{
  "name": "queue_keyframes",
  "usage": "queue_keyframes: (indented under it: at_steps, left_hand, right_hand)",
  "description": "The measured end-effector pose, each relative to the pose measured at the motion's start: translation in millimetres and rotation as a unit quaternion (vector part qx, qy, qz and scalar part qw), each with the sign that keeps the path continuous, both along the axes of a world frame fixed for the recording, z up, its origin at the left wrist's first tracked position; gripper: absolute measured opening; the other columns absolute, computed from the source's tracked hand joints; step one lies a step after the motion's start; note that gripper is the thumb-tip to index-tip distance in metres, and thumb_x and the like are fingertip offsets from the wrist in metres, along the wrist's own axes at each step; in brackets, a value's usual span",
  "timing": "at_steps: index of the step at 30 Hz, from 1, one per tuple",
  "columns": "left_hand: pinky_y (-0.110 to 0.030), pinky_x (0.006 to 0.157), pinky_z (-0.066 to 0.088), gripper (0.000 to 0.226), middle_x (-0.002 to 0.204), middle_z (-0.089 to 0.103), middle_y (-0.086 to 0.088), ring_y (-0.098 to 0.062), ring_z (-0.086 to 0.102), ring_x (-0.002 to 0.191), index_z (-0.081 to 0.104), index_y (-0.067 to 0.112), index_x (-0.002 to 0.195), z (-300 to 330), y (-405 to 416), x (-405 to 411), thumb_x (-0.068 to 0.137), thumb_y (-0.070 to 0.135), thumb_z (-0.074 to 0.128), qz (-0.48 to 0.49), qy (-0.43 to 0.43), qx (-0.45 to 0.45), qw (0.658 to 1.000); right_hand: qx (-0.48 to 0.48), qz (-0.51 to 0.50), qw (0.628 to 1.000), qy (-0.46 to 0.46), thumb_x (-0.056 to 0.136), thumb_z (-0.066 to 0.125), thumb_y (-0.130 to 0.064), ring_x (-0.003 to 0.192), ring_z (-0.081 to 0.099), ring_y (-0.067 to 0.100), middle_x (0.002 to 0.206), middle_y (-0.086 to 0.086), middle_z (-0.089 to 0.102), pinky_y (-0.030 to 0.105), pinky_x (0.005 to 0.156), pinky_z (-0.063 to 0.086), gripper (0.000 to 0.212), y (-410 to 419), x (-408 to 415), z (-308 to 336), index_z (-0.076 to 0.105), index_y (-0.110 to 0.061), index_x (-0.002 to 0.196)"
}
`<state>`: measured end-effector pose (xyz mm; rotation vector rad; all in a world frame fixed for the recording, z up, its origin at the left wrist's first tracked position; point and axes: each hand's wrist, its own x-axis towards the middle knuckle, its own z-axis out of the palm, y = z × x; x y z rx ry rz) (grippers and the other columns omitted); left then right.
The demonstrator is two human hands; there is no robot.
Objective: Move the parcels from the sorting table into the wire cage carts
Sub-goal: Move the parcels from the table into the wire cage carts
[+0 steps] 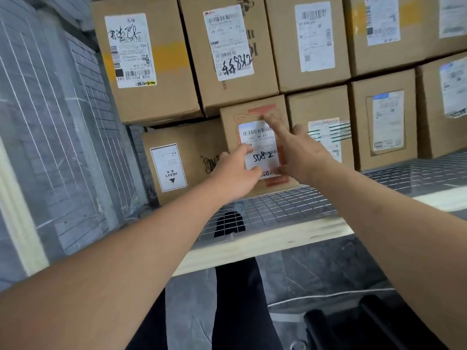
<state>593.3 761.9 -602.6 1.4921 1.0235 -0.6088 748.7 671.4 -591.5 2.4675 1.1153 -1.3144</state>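
Parcel — label apparently "5D8 2" — under left hand, right hand.

both arms stretched way out front, left hand and right hand close together, fingers extended and spread.

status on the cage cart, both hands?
Left hand and right hand both pressed flat on the 5082-labelled box. Box sits on the wire cage floor, among stacked boxes. Nothing in the way.
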Motion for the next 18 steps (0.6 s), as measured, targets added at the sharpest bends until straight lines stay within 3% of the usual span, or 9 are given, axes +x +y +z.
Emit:
queue_keyframes:
  at_steps: [4, 7, 10, 12, 15, 16, 18]
  left_hand:
    - [-0.038, 0.084, 0.058, 0.068, 0.143, 0.049, -0.003, -0.02, 0.07, 0.087, 0.041, 0.038, 0.149, -2.3, -1.9, 1.2, 0.084, 0.048, 0.058, -0.002, 0.013, 0.018, 1.0]
    - [-0.028, 0.074, 0.045, 0.065, 0.147, 0.036, -0.005, -0.013, 0.059, 0.086, 0.033, 0.038, 0.155, -4.0, -2.9, 2.7, 0.096, 0.043, 0.059, -0.021, 0.023, 0.031, 0.999]
    - [-0.029, 0.083, 0.038, 0.07, 0.165, 0.004, -0.005, -0.026, 0.054, 0.117, 0.021, 0.034, 0.16, -1.1, -3.9, 2.0, 0.101, 0.035, 0.057, -0.074, 0.009, 0.075, 0.994]
    - [-0.032, 0.1, 0.044, 0.07, 0.166, -0.023, 0.001, -0.031, 0.038, 0.142, 0.023, 0.025, 0.16, -0.7, -2.4, -1.9, 0.1, 0.027, 0.058, -0.139, -0.023, 0.141, 0.98]
    - [-0.046, 0.118, 0.038, 0.068, 0.166, -0.031, -0.003, -0.031, -0.013, 0.158, 0.031, 0.012, 0.157, -7.4, 3.3, -3.4, 0.097, 0.023, 0.06, -0.27, -0.059, 0.255, 0.927]
    - [-0.046, 0.123, 0.031, 0.07, 0.167, -0.03, -0.007, -0.03, -0.022, 0.156, 0.028, 0.009, 0.159, -8.4, 5.3, -1.8, 0.098, 0.024, 0.059, -0.307, -0.058, 0.27, 0.911]
    - [-0.042, 0.129, 0.008, 0.073, 0.169, -0.023, -0.014, -0.03, -0.02, 0.156, 0.018, 0.008, 0.162, -8.2, 9.0, 3.4, 0.101, 0.027, 0.054, -0.362, -0.048, 0.267, 0.892]
  right_hand:
    - [-0.008, 0.018, 1.0, 0.008, 0.082, 0.087, -0.016, 0.096, 0.061, 0.039, 0.123, 0.017, 0.044, 0.049, 0.091, 0.054, 0.124, -0.5, 1.1, -9.9, -0.003, -0.055, 0.158]
    - [-0.011, 0.02, 1.0, 0.012, 0.084, 0.083, -0.01, 0.092, 0.06, 0.036, 0.12, 0.018, 0.045, 0.05, 0.091, 0.054, 0.122, -3.9, 2.2, -18.4, -0.003, -0.054, 0.157]
    - [-0.007, 0.019, 1.0, 0.012, 0.085, 0.079, -0.004, 0.09, 0.058, 0.034, 0.12, 0.016, 0.044, 0.049, 0.09, 0.055, 0.12, -7.4, 2.9, -25.6, -0.002, -0.055, 0.157]
    - [-0.001, 0.012, 1.0, 0.016, 0.084, 0.078, -0.003, 0.094, 0.06, 0.035, 0.123, 0.015, 0.043, 0.048, 0.092, 0.054, 0.118, -8.2, 3.1, -28.4, 0.001, -0.055, 0.157]
    - [0.024, 0.021, 0.999, -0.012, 0.079, 0.082, -0.003, 0.099, 0.061, 0.037, 0.135, 0.014, 0.038, 0.048, 0.087, 0.057, 0.115, -6.5, 2.4, -29.2, 0.013, -0.05, 0.158]
    - [0.037, 0.036, 0.998, -0.034, 0.078, 0.083, -0.003, 0.104, 0.06, 0.038, 0.137, 0.013, 0.036, 0.046, 0.084, 0.058, 0.111, -4.6, 1.7, -28.3, 0.019, -0.045, 0.158]
    - [0.063, 0.071, 0.993, -0.073, 0.077, 0.082, -0.003, 0.12, 0.049, 0.036, 0.142, 0.012, 0.031, 0.043, 0.082, 0.057, 0.098, 1.4, 0.4, -26.7, 0.031, -0.032, 0.156]
